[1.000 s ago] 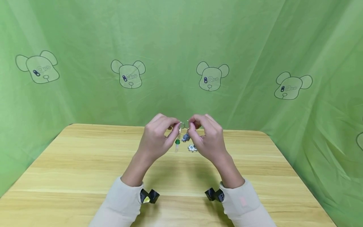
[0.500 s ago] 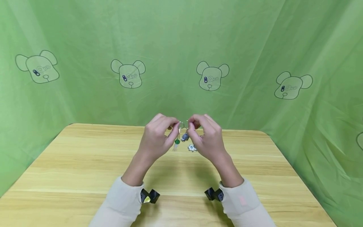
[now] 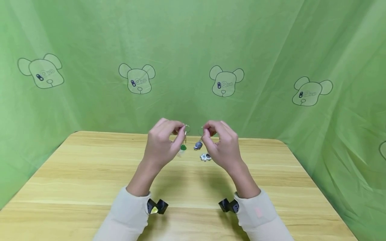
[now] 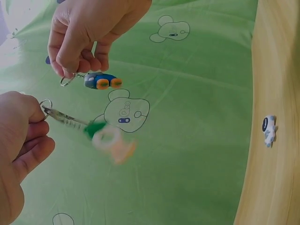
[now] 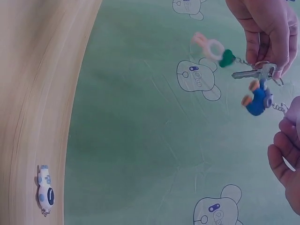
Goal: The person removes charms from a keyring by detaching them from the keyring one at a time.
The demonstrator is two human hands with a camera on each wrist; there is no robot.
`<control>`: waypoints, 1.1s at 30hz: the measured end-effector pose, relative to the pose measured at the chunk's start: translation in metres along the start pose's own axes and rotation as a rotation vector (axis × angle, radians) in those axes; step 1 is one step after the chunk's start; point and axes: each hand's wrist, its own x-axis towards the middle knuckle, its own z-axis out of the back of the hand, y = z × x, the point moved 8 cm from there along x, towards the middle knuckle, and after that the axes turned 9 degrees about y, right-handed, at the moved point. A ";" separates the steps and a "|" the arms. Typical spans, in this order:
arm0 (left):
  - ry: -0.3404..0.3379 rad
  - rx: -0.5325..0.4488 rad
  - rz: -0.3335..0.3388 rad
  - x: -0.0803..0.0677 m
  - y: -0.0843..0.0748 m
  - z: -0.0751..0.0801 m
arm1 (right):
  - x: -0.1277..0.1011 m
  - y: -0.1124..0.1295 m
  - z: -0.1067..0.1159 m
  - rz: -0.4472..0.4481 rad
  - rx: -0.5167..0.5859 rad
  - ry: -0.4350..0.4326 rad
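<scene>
Before a printed green curtain, above the wooden table, the left hand pinches the ring of a green-topped charm, the right hand that of a blue charm, and a white charm lies toward the 12 o'clock edge.

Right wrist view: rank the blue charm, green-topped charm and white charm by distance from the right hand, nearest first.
1. Blue charm: hangs by its chain from the right hand, just up and left of it in the picture.
2. Green-topped charm: higher up, hanging from the left hand.
3. White charm: far lower left, on the table.
</scene>
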 end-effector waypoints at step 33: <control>0.023 0.002 0.003 -0.001 -0.001 -0.005 | -0.058 -0.065 -0.117 -0.287 0.097 0.883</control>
